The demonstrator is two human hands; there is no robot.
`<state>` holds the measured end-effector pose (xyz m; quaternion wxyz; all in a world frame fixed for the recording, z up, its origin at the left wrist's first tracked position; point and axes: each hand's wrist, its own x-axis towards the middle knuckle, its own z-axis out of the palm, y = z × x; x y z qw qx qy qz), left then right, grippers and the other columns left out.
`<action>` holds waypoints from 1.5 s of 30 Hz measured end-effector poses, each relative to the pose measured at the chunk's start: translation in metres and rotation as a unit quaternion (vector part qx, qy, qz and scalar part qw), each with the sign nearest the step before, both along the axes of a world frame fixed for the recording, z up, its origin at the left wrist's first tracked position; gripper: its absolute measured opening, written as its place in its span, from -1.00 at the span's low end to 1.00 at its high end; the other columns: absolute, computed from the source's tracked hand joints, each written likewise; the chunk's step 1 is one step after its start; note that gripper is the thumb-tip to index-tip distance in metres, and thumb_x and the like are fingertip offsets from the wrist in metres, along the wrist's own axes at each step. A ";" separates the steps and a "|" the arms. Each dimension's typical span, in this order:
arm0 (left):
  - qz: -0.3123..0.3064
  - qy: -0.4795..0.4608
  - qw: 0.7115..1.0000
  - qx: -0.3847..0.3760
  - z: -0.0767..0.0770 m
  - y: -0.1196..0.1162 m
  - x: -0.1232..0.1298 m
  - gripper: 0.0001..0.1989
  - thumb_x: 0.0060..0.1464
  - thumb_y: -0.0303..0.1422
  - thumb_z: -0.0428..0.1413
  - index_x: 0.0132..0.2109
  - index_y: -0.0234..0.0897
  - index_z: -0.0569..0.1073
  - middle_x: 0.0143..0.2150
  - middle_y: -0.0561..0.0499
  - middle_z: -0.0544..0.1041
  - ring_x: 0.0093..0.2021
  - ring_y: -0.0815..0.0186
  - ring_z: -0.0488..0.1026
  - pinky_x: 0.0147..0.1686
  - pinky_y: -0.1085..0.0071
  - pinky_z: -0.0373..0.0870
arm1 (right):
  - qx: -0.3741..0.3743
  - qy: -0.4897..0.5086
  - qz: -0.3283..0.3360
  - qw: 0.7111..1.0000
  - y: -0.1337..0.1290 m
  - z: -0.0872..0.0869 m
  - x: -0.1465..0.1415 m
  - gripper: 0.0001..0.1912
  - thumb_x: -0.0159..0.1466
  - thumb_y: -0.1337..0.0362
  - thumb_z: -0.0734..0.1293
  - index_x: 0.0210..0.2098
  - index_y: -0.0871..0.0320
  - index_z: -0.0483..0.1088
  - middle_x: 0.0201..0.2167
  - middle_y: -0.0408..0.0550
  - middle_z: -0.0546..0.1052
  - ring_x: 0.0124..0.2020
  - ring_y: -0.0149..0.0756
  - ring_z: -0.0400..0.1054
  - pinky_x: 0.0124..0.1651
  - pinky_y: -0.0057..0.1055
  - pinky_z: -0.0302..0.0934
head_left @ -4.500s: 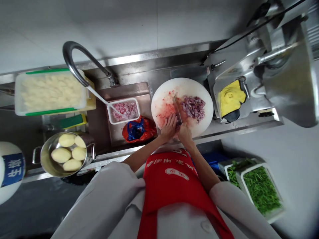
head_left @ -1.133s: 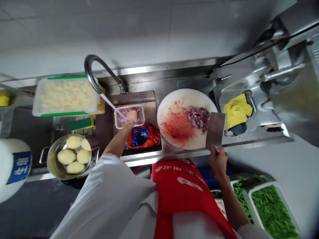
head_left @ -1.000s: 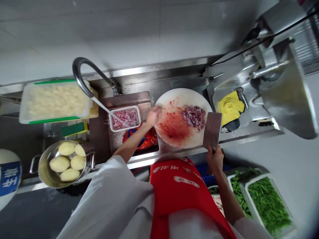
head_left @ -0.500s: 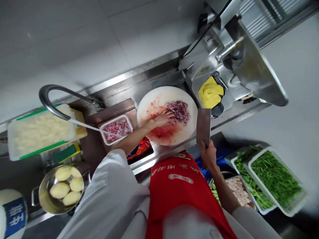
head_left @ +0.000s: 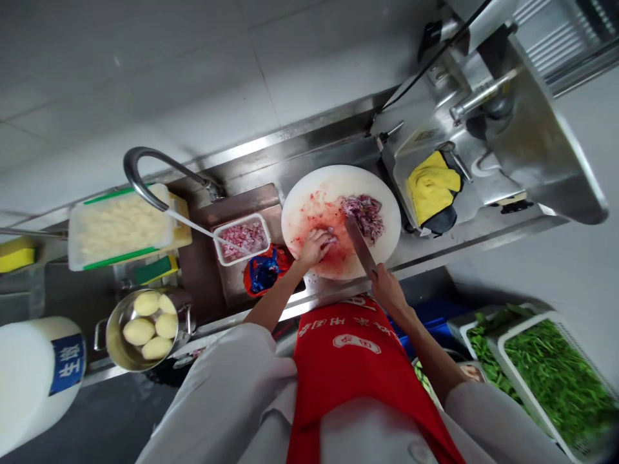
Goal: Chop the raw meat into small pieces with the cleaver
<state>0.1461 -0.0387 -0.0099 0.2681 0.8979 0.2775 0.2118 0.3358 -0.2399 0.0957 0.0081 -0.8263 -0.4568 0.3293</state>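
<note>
Meat (head_left: 248, 237) in white tub (head_left: 268, 238)

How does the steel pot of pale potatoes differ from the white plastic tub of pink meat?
The round steel pot holds a few large potatoes; the rectangular white tub holds many small pink pieces. Water runs into the tub, none into the pot. Both are open-topped.

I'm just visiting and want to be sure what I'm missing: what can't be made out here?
- Head view: how much meat lies under the left hand; its fingers cover it.
- Head view: most of the cleaver's handle; the right hand hides it.
- Head view: the plastic bag's contents; its folds hide them.
- Head view: the white bucket's far side; the left edge cuts it off.
</note>
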 end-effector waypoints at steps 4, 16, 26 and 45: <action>-0.008 -0.022 1.000 -0.007 -0.004 -0.002 -0.001 -0.74 0.26 -0.20 0.18 0.00 -0.24 0.56 0.02 -0.14 0.49 0.06 0.14 0.42 0.10 0.10 0.41 | -0.027 -0.009 0.033 0.999 0.015 0.003 -0.006 -0.77 0.50 0.27 0.07 0.02 0.22 0.26 -0.31 0.10 0.58 -0.27 -0.14 0.48 -0.32 -0.36 -0.03; -0.067 -0.086 0.994 -0.008 0.000 -0.002 -0.006 -0.83 0.31 -0.32 0.09 -0.06 -0.23 0.55 -0.01 -0.11 0.54 0.03 0.20 0.47 0.08 0.15 0.44 | -0.028 -0.026 0.021 0.999 0.038 0.011 -0.019 -0.74 0.48 0.28 0.08 0.04 0.26 0.26 -0.27 0.21 0.58 -0.27 -0.09 0.47 -0.28 -0.34 0.06; -0.060 -0.070 0.996 -0.007 0.001 0.005 -0.018 -0.78 0.34 -0.28 0.04 -0.05 -0.24 0.54 -0.04 -0.14 0.52 0.04 0.17 0.44 0.09 0.11 0.45 | 0.074 -0.026 0.003 0.997 0.105 0.009 -0.060 -0.57 0.44 0.33 0.03 0.19 0.45 0.22 -0.15 0.36 0.56 -0.11 0.04 0.48 -0.08 -0.19 0.27; -0.108 -0.030 0.993 -0.036 0.001 0.009 -0.013 -0.72 0.41 -0.33 -0.08 -0.08 -0.27 0.53 -0.11 -0.13 0.50 -0.08 0.20 0.42 0.01 0.19 0.42 | -0.019 0.031 -0.025 0.999 0.071 0.000 -0.064 -0.46 0.43 0.30 0.11 0.34 0.40 0.08 -0.09 0.34 0.57 -0.06 0.04 0.50 -0.09 -0.22 0.27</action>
